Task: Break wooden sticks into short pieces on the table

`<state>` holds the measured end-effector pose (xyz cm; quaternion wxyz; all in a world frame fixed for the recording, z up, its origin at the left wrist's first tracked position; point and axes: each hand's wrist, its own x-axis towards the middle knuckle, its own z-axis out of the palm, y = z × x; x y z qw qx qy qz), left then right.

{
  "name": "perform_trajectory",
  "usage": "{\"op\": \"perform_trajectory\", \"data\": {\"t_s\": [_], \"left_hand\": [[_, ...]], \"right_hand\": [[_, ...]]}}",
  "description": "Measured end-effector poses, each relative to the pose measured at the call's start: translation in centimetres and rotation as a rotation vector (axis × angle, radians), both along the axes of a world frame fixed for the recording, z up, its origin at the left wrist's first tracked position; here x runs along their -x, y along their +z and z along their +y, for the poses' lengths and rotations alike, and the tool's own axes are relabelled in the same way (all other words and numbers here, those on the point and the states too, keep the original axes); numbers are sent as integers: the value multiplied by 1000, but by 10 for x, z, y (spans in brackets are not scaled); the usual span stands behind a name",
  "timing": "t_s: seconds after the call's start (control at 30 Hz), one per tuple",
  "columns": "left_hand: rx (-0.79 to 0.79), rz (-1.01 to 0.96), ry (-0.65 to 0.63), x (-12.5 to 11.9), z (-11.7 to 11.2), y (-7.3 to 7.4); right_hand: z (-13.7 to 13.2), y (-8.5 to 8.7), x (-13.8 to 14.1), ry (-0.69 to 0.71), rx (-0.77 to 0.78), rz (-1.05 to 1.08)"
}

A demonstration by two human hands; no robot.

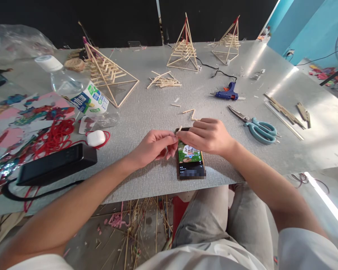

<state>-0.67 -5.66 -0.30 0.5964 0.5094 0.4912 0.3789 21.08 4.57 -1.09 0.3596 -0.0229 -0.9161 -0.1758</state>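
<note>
My left hand point(157, 145) and my right hand point(208, 135) meet over a phone point(189, 160) that lies lit on the grey table point(146, 108). Both hands are closed in a pinch on a short thin wooden stick point(179, 129) held between their fingertips. A small zigzag of glued sticks point(192, 113) lies just beyond the hands. Farther back is a loose pile of cut sticks point(163, 80).
Three stick pyramids stand behind: left point(108, 75), middle point(184, 47), right point(227, 41). A blue glue gun point(227, 93) and teal scissors point(256, 126) lie to the right, wood strips point(284, 110) beyond. A tipped plastic bottle point(76, 90), red string point(55, 137), white case point(95, 138), black power bank point(56, 164) sit left.
</note>
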Motion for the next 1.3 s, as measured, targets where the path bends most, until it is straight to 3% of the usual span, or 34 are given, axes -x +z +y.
{"op": "perform_trajectory", "data": {"t_s": [0.27,0.53,0.7,0.93,1.3], "left_hand": [[-15,57,10,0,2,4],[-153,130,41,2,2,-7],[-184,163,44,2,1,-6],[-156,126,20,1,0,-7],[-262,281,-4,0,-3,0]], "right_hand": [[11,5,-5,31,161,-58],[11,3,-3,66,338,-44],[8,2,-1,98,426,-88],[6,2,-1,54,308,-80],[11,-8,1,208,764,-38]]}}
